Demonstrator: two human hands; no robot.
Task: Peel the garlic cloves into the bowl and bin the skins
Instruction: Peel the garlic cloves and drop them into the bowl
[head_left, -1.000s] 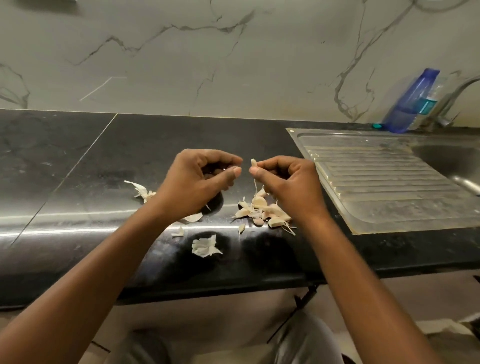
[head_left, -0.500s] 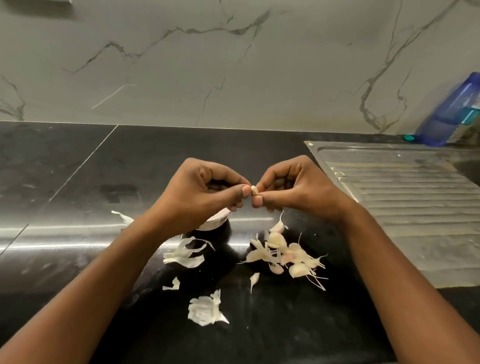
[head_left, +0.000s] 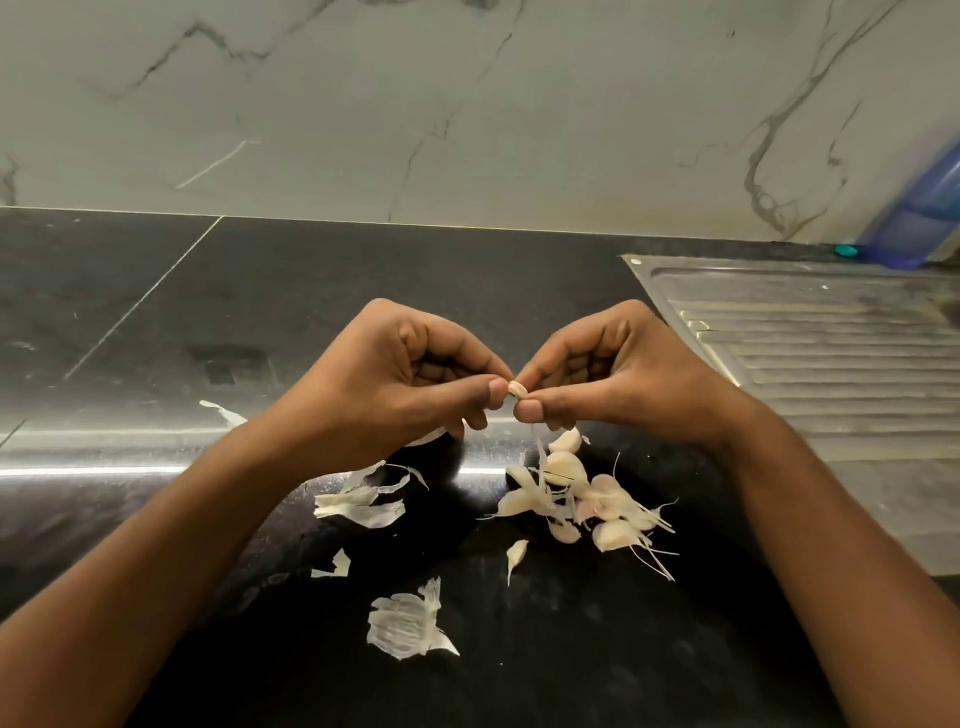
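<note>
**Q:** What did the plate show, largest part first?

**A:** One black counter (head_left: 156, 322), one steel drainboard (head_left: 831, 364) to my right, one blue bottle (head_left: 924, 218) behind it. Above the counter, my left hand (head_left: 395, 384) and right hand (head_left: 618, 379) met thumb to thumb, other fingers curled in.

**Q:** And the garlic?

**A:** One heap of cloves (head_left: 587, 499) lay just below my right hand, about seven, overlapping, so the count was unsure. Loose skins (head_left: 410, 623) lay nearer me and to the left: five pieces that I could count. No bowl or bin was plain; a pale edge (head_left: 426, 440) showed under my left hand, too hidden to name.

**Q:** Which relation governed the next move?

**A:** The single clove (head_left: 516, 388) sat between both hands, pinched by each thumb and forefinger, neither hand nearer. Its long axis appeared to run across, hand to hand; only its end showed. One strand of skin (head_left: 536, 447) hung from it toward the heap, so I judged the pull should go outward along that axis.
</note>
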